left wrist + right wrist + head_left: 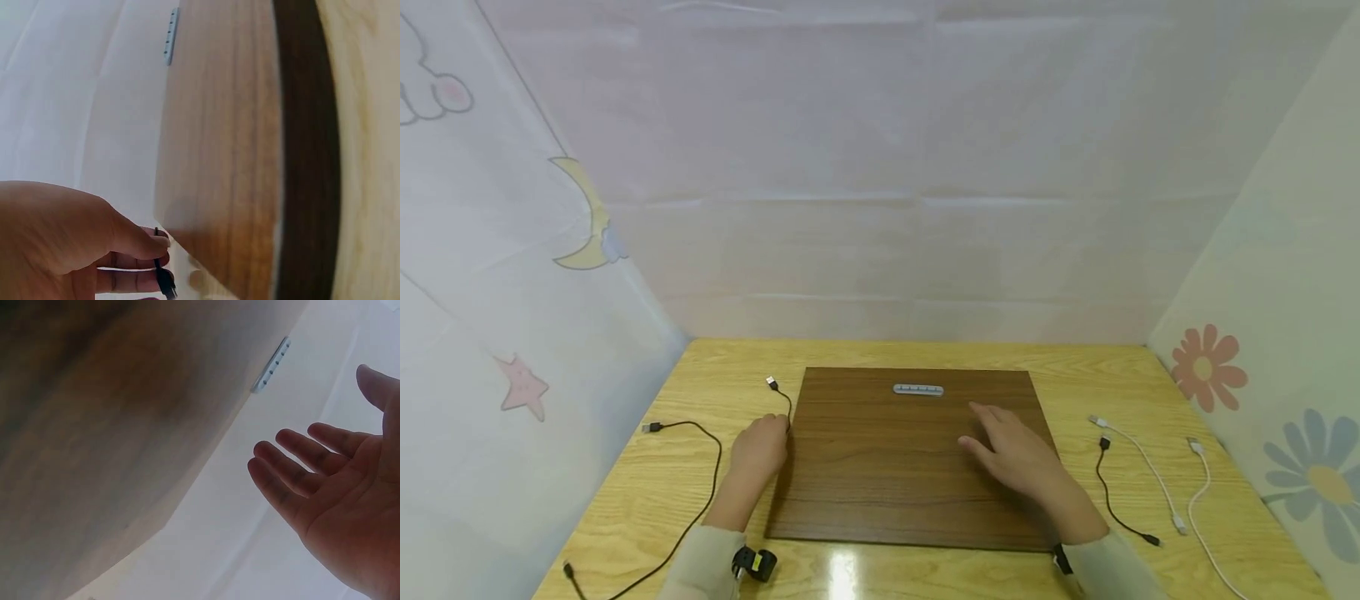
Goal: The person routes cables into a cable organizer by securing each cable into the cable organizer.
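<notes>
At the left edge of a brown wooden board (880, 467), my left hand (760, 450) pinches a short black USB cable (783, 394) between thumb and fingers. Its metal USB plug points away on the table, and a black connector end (165, 281) shows below the fingertips in the left wrist view. My right hand (1011, 450) hovers above the board's right side with fingers spread and nothing in them. Near the board's far edge lies a pale grey cable organizer (918, 389) with a row of slots; no cable shows in it.
On the left lies a longer black cable (718, 458). To the right are a short black cable (1107, 492) and two white cables, one nearer the board (1150, 462) and one farther out (1195, 500). A printed cloth (917, 250) stands behind the yellow wooden table (737, 358).
</notes>
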Demonstrator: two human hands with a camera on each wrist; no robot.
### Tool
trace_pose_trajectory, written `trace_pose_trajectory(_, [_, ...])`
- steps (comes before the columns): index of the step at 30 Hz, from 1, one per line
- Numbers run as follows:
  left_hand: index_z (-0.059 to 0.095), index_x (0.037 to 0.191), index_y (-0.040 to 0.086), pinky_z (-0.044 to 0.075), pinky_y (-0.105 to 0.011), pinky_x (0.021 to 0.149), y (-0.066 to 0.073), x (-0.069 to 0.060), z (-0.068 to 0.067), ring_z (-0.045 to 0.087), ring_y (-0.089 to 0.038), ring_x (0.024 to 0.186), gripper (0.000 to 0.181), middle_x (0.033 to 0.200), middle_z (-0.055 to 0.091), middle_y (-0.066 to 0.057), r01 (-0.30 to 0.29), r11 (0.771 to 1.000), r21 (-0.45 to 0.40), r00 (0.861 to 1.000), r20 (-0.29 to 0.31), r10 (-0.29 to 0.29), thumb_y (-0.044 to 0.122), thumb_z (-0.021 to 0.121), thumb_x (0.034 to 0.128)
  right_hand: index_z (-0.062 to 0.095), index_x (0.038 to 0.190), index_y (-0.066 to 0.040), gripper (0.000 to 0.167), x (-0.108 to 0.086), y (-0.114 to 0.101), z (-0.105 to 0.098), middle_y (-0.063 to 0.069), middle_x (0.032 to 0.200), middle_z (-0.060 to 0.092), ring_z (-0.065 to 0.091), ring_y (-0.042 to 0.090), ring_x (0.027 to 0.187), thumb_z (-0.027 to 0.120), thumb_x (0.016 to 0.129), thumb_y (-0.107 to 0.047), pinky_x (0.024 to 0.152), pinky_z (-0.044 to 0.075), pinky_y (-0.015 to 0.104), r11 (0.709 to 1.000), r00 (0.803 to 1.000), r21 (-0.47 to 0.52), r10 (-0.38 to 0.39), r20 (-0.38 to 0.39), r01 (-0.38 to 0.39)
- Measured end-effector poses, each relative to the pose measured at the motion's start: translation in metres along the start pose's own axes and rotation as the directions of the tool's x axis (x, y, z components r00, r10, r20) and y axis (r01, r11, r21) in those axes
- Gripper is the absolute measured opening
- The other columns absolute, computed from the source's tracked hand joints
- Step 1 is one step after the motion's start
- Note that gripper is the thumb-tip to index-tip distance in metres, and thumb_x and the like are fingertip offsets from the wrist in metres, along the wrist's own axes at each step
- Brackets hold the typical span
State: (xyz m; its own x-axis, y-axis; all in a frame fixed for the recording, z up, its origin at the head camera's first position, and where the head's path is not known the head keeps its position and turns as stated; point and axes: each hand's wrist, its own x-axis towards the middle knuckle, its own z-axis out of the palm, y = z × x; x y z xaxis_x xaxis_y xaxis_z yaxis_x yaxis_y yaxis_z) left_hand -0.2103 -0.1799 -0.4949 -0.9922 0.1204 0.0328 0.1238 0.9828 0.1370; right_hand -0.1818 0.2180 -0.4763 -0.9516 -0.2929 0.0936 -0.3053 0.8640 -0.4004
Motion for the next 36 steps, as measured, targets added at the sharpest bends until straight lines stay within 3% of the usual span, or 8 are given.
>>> trace_pose_trajectory(6, [0.068,0.103,0.0,0.058,-0.042,0.065,0.003,0.0,-0.008,0.067,-0.032,0.082,0.01,0.092,0.065,-0.013,0.029,0.995,-0.1,0.997,-0.071,-0.036,-0.002,0.063,0.0945,0.04,0.153,-0.004,0.067,0.007,-0.01,-0.001,0.022,0.152,0.046,0.044,0.043,0.139,0.055,0.103,-0.045,0.11,0.038,0.062,1.0,0.999,0.014,-0.004,0.049,0.003])
trace_pose_trajectory(13, [0.066,0.102,0.0,0.057,-0.042,0.064,0.009,-0.003,-0.018,0.067,-0.032,0.079,0.008,0.092,0.065,-0.012,-0.001,0.978,-0.207,0.974,-0.222,-0.046,0.002,0.067,0.0945,0.044,0.151,-0.005,0.065,0.016,-0.021,-0.001,0.02,0.153,0.046,0.043,0.04,0.141,0.053,0.104,-0.048,0.111,0.038,0.059,0.999,0.995,0.049,-0.009,0.097,0.004])
trace_pose_trajectory(20, [0.067,0.103,-0.001,0.058,-0.04,0.067,0.023,-0.008,-0.026,0.069,-0.029,0.081,0.009,0.096,0.069,-0.014,-0.093,0.958,-0.271,0.928,-0.371,-0.015,0.005,0.069,0.0957,0.05,0.146,-0.003,0.058,0.025,-0.031,0.002,0.018,0.15,0.05,0.045,0.038,0.14,0.054,0.104,-0.044,0.112,0.038,0.057,0.996,0.991,0.084,-0.013,0.132,0.002])
trace_pose_trajectory(24, [0.067,0.104,-0.001,0.058,-0.037,0.067,0.033,-0.012,-0.031,0.069,-0.027,0.081,0.01,0.098,0.069,-0.014,-0.149,0.948,-0.282,0.906,-0.423,0.016,0.004,0.069,0.0952,0.054,0.142,-0.002,0.053,0.03,-0.037,0.006,0.017,0.146,0.054,0.049,0.036,0.137,0.056,0.104,-0.039,0.111,0.04,0.055,0.994,0.989,0.106,-0.02,0.146,0.004])
trace_pose_trajectory(32, [0.068,0.098,-0.001,0.059,-0.031,0.066,0.056,-0.018,-0.034,0.069,-0.022,0.078,0.009,0.092,0.069,-0.01,-0.299,0.913,-0.278,0.837,-0.536,0.111,-0.001,0.073,0.0905,0.058,0.137,-0.002,0.044,0.039,-0.052,0.013,0.014,0.137,0.061,0.056,0.032,0.129,0.058,0.104,-0.031,0.107,0.045,0.051,0.977,0.982,0.208,-0.09,0.167,0.054])
trace_pose_trajectory(36, [0.068,0.098,-0.001,0.059,-0.029,0.068,0.067,-0.02,-0.033,0.07,-0.021,0.079,0.011,0.093,0.07,-0.01,-0.348,0.893,-0.285,0.824,-0.547,0.146,-0.002,0.074,0.0892,0.061,0.132,-0.002,0.038,0.047,-0.058,0.018,0.01,0.126,0.066,0.063,0.025,0.115,0.059,0.104,-0.027,0.099,0.051,0.047,0.953,0.976,0.285,-0.154,0.155,0.105])
